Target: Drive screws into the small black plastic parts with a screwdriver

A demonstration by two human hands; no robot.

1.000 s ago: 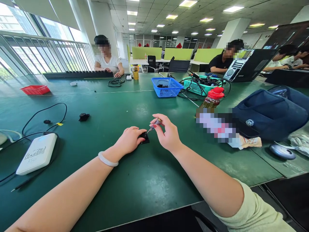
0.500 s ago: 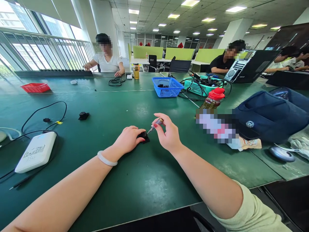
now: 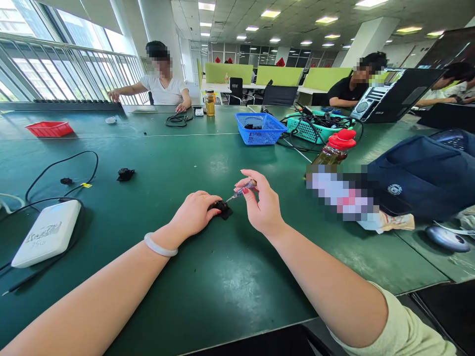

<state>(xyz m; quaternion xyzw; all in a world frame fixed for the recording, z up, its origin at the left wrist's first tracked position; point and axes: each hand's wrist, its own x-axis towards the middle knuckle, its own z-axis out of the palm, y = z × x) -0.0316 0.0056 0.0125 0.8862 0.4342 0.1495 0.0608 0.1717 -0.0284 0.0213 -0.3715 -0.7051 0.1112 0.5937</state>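
Observation:
My left hand (image 3: 196, 212) is closed around the left side of a small black part (image 3: 225, 210) on the green table (image 3: 178, 291). Thumb and forefinger press it against the tabletop, hiding some of it. In my right hand (image 3: 262, 205) is a screwdriver (image 3: 242, 190) with a shiny handle, pinched between thumb and fingers. It leans down to the left, its thin tip at the top of the black part. Whether the tip sits in a screw is too small to tell. Another small black part (image 3: 125, 174) lies further left.
At left are a white power bank (image 3: 48, 235), cables and a red tray (image 3: 49, 129). A blue basket (image 3: 260, 129) and a teal basket (image 3: 310, 127) stand ahead. A red-capped bottle (image 3: 336, 147), navy bag (image 3: 426, 173) and mouse (image 3: 447, 238) are at right. Other people sit across the table.
The screwdriver has tipped somewhat flatter in my right hand, its tip still at the black part. My left hand keeps its hold. The view has shifted slightly.

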